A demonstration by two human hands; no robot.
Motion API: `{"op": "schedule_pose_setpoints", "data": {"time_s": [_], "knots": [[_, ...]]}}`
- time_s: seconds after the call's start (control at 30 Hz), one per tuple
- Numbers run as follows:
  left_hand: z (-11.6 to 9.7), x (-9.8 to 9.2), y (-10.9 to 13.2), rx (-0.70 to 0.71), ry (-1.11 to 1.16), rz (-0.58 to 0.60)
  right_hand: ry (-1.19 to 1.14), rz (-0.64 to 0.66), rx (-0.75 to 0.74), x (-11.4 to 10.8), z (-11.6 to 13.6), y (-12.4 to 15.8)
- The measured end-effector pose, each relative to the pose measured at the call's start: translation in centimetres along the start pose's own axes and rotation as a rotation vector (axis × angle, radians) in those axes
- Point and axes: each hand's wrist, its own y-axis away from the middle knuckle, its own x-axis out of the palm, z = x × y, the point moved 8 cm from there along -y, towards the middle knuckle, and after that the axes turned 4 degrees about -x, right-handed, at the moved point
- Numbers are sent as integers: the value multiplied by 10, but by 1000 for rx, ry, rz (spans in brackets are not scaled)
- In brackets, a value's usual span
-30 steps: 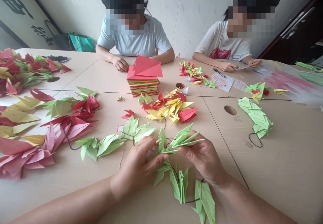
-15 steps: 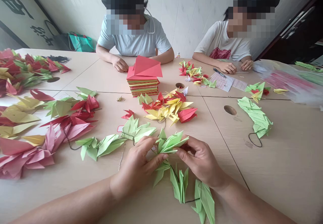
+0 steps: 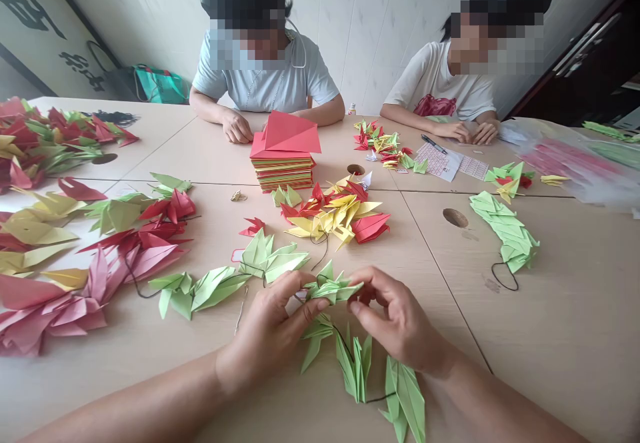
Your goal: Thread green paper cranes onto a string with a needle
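Note:
Pinched between thumb and fingers of my left hand is a cluster of green origami cranes. My right hand has thumb and forefinger closed at the cluster's right-hand tip. Black cord links more green cranes that lie on the table beneath and in front of my hands. Left of my left hand, another string of green cranes stretches over the tabletop. A thin needle-like wire rests beside my left wrist. My fingers partly hide the inner side of the held cluster.
A stack of red, yellow and green paper squares stands ahead, behind a red and yellow crane pile. Colourful cranes cover the left side. A green strand lies right. Two people sit opposite, one near a pen and printed sheets.
The green cluster has tilted flatter, and its wings sit lower and closer together. My right fingers have shifted slightly at its tip. The opposite person at right has moved their hands a little.

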Motion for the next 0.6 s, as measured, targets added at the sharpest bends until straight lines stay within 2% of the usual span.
{"op": "schedule_pose_setpoints", "data": {"time_s": [0.07, 0.17, 0.27, 0.4, 0.6], "knots": [[2, 2, 0, -43, 51, 42, -47, -48, -4, -6, -2, 1], [2, 9, 2, -75, 110, 134, -33, -105, -100, -14, 0, 1], [1, 12, 3, -87, 100, 182, 19, -21, -183, -8, 4, 0], [-4, 15, 4, -68, 55, 246, 36, 89, -149, 1, -1, -1], [-4, 20, 5, -116, 55, 327, 19, 115, -94, 3, -2, -2]]}}
